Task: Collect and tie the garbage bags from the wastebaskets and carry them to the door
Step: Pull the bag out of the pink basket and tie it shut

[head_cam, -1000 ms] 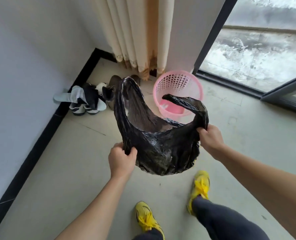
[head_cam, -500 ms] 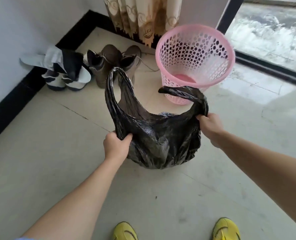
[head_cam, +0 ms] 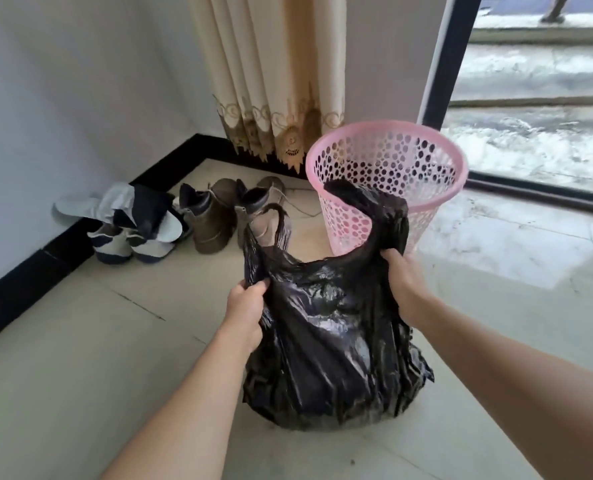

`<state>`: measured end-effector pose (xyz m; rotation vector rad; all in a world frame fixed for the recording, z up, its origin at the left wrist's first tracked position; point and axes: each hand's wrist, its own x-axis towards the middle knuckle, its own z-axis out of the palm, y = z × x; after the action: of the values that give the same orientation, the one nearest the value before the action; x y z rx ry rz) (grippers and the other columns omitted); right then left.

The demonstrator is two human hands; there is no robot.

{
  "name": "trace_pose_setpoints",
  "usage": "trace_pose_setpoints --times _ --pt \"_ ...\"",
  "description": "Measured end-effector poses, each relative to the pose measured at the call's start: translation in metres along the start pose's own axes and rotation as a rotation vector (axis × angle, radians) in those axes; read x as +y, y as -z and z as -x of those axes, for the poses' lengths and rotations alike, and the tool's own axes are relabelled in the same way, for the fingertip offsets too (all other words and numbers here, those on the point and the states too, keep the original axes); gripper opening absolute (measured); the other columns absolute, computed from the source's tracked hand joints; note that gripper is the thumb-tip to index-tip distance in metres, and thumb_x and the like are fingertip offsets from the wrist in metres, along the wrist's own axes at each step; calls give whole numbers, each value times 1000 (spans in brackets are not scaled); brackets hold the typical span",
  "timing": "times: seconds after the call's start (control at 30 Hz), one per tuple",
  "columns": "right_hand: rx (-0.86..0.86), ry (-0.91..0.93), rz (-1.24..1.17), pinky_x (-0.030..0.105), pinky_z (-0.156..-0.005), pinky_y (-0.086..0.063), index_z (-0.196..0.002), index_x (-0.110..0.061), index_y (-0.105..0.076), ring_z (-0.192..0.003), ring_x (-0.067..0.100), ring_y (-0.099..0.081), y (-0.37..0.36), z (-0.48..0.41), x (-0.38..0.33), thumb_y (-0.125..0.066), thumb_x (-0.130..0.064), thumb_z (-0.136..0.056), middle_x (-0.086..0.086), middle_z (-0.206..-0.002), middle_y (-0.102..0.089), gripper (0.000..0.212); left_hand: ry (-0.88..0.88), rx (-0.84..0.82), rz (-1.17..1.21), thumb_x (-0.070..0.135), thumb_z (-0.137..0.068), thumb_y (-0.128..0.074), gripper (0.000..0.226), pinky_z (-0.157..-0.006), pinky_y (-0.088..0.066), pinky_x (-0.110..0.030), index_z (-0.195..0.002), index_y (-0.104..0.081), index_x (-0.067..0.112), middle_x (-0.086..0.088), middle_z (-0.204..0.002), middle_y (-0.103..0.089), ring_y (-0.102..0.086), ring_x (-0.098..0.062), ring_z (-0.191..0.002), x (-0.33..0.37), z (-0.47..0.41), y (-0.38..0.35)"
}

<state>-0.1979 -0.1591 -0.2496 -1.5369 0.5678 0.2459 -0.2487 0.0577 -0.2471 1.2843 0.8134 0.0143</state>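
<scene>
A black plastic garbage bag [head_cam: 333, 344] stands with its bottom on the tiled floor in the middle of the view. My left hand [head_cam: 245, 308] grips the base of its left handle loop. My right hand [head_cam: 404, 284] grips the base of its right handle loop, which folds over in front of the basket. The bag's mouth gapes open between my hands. Just behind the bag stands a pink perforated wastebasket [head_cam: 388, 161], upright, with no bag in it.
Brown boots [head_cam: 215, 220] and grey-white sneakers [head_cam: 128, 240] with slippers on top lie by the black baseboard at the left wall. A cream curtain [head_cam: 277, 74] hangs behind. A dark-framed glass door [head_cam: 437, 60] is at the right. Tiled floor [head_cam: 80, 375] spreads around me.
The bag has come down from mid-air and now rests on the floor. My view has dropped lower and nearer the basket; my yellow shoes are out of view.
</scene>
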Motion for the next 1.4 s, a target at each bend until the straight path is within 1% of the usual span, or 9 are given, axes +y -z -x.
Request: trace_pose_setpoints --times 0.23,0.37,0.5,0.6,0.7,0.9,1.07,1.2,1.4 --pt "-198 293 227 27 -100 -43 -132 -28 -52 -110 4 -57 -4 35 15 -82 -51 -68 -19 -121 -60 74 171 -279 217 60 -75 -66 56 -98 -49 -46 -114 -69 19 -8 -110 -73 -68 -28 -104 -8 17 2" --pt "-140 331 180 19 -65 -52 -84 -20 -72 -78 15 -67 -15 40 -6 -76 -32 -82 -4 -77 -70 13 142 -185 179 19 -69 -80 47 -86 -55 -53 -111 -68 0 -21 -104 -72 -71 -37 -93 -4 15 1" --pt "-79 47 -42 44 -80 -57 -85 -7 -72 -83 32 -71 -17 47 -12 -65 -22 -90 18 -88 -73 18 197 -177 232 6 -76 -62 28 -83 -55 -56 -102 -65 -3 -23 -98 -68 -68 -38 -84 -1 22 3" --pt "-121 -67 -248 43 -83 -57 -95 -9 -72 -84 31 -70 -15 44 -12 -58 -13 -90 15 -93 -74 15 196 -228 250 7 -80 -50 13 -82 -55 -49 -79 -63 4 -15 -87 -65 -65 -35 -82 -5 16 5" --pt "-162 -160 -508 33 -67 -55 -100 -7 -62 -59 23 -66 -17 37 -17 -46 -12 -98 6 -66 -66 17 137 -248 207 16 -70 -57 16 -74 -47 -39 -61 -44 12 -13 -77 -50 -52 -30 -79 2 25 0" --pt "-32 -88 178 26 -51 -32 -82 -6 -56 -50 20 -43 -9 32 2 -50 -18 -96 8 -59 -46 20 -528 -216 -512 20 -94 -49 22 -70 -42 -31 -73 -53 15 -1 -63 -59 -54 -16 -63 11 55 -17" --pt "-182 -17 534 24 -51 -38 -79 -6 -56 -59 21 -50 1 38 8 -56 -13 -91 9 -69 -53 14 -684 -331 -930 27 -95 -50 10 -79 -49 -37 -96 -59 29 1 -75 -67 -62 -21 -77 8 62 -25" --pt "-343 -110 348 28 -58 -46 -87 0 -61 -56 15 -49 11 41 -3 -55 -5 -86 14 -89 -68 8 -720 -336 -1174 31 -94 -48 23 -81 -51 -41 -116 -56 30 -3 -101 -69 -61 -31 -94 7 66 -21" --pt "-758 -174 188 39 -84 -52 -113 -8 -62 -85 18 -59 32 44 -27 -76 -35 -70 6 -106 -65 52 -825 -314 -1404 25 -94 -46 25 -78 -43 -37 -119 -51 28 -7 -105 -59 -55 -34 -101 3 81 -25"
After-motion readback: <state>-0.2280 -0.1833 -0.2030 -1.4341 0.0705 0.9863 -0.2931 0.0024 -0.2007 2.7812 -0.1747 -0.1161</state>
